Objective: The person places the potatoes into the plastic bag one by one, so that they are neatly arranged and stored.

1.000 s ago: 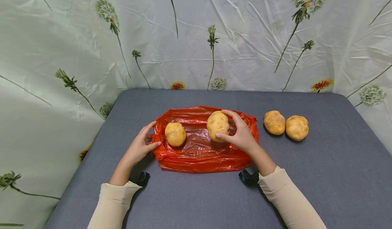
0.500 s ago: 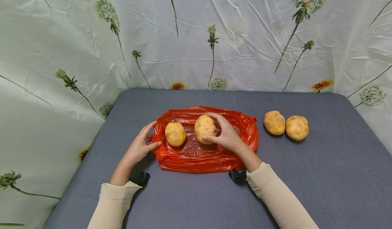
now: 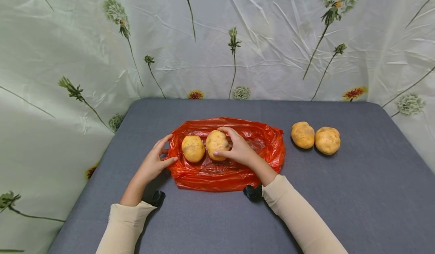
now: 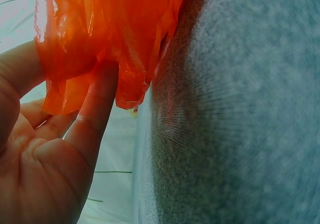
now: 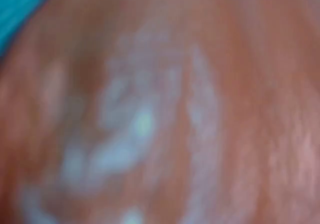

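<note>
A red plastic bag [image 3: 217,184] lies spread with its mouth open upward, a potato [image 3: 193,148] resting inside at the left. My right hand [image 3: 239,150] holds a second potato [image 3: 217,144] between thumb and fingers, low over the bag and right beside the first. At the bag's left edge, my left hand [image 3: 154,165] grips the plastic with thumb and fingers spread apart. The left wrist view shows the fingers of the left hand [image 4: 55,149] at the hanging folds of the bag [image 4: 115,29]. Blurred reddish plastic [image 5: 200,134] with pale glints fills the right wrist view.
Two more potatoes, one [image 3: 303,135] beside the other [image 3: 327,140], lie to the right of the bag on the grey table [image 3: 367,193]. A pale curtain [image 3: 272,39] with printed flowers hangs behind and along the left. Dark wrist devices sit under both forearms.
My right hand has carried its potato leftward across the bag, close up to the potato lying there. The left hand stays at the bag's edge.
</note>
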`<state>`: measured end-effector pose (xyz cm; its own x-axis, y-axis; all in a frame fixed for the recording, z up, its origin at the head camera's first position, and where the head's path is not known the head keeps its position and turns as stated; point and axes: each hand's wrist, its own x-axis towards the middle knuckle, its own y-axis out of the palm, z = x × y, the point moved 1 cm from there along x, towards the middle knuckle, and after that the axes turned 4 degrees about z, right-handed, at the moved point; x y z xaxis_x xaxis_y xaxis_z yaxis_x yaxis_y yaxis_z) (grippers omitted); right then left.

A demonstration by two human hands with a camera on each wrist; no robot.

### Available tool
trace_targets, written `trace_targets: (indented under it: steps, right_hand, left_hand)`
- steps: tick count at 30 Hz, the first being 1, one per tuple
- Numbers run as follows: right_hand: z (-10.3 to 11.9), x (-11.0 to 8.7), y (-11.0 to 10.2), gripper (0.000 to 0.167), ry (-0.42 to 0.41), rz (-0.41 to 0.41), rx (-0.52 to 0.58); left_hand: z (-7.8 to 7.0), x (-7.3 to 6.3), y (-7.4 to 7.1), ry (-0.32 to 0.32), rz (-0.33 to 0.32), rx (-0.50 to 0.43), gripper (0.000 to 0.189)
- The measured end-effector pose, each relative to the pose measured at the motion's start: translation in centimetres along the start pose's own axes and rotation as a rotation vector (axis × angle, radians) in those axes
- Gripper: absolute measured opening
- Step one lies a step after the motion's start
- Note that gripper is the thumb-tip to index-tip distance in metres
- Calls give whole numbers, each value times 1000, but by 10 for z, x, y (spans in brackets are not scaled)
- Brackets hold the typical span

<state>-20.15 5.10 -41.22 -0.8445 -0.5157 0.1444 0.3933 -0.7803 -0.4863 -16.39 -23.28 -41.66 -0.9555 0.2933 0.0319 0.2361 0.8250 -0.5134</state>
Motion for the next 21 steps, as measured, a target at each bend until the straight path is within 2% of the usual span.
trace_targets:
  steps: [9,17,21]
  right_hand:
    - [-3,8,10,71,44,35,21]
    - [-3,10,13,70,86,84,-46]
    - [0,9,13,70,68,103,-106]
  left_hand:
    - [-3,0,0,2,-3,8,75]
    - [-33,-7,-1,-7,1,3,71]
    - [-38,-9,-1,-9,6,19,70]
